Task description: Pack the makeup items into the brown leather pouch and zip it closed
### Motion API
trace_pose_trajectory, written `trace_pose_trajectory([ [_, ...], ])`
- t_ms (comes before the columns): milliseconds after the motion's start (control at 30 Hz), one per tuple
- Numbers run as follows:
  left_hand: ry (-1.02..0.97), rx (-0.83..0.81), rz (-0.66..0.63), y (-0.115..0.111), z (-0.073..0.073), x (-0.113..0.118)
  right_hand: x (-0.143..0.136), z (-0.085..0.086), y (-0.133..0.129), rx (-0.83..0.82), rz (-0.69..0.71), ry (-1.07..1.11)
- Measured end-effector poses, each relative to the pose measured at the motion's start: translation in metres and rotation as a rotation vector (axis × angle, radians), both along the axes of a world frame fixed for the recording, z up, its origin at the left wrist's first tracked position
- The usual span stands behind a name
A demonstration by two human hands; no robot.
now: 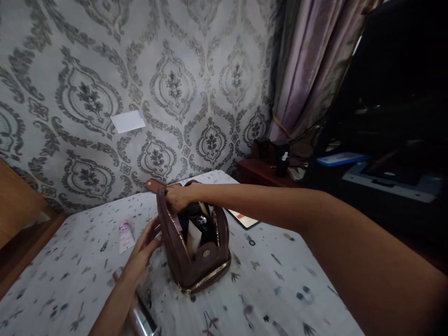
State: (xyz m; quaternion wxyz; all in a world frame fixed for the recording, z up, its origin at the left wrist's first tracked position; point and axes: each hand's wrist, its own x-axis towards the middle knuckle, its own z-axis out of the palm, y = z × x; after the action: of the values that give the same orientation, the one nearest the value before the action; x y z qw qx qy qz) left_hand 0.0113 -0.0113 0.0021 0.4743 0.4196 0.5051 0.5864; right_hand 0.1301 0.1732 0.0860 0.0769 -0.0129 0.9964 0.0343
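1. One brown zip pouch point(196, 247) stands open on the patterned surface point(280, 280).
2. The right hand point(177, 197) grips its top rim; the left hand point(145, 249), fingers spread, presses its side.
3. One pink tube point(125, 235) lies nearby, left.

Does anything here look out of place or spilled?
Nothing is spilled. The brown pouch stands open, steadied by both hands. A pink tube lies loose beside it, and a white card on the wallpaper sits tilted.
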Motion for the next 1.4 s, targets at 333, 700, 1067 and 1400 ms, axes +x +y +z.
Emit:
trace_pose_trajectory([
  [333,-0.028,0.013,-0.022,0.012,-0.008,-0.003,0.019,0.021,-0.025,0.001,-0.323,0.02],
  [700,-0.023,0.032,-0.052,0.017,-0.008,-0.005,0.03,0.031,-0.034,-0.009,-0.342,-0.009],
  [1067,-0.013,0.047,-0.085,0.017,-0.01,-0.007,0.062,0.043,-0.02,-0.215,-0.291,0.255],
  [1400,-0.029,0.029,-0.027,0.015,-0.01,-0.004,0.024,0.026,0.001,-0.319,-0.319,0.025],
])
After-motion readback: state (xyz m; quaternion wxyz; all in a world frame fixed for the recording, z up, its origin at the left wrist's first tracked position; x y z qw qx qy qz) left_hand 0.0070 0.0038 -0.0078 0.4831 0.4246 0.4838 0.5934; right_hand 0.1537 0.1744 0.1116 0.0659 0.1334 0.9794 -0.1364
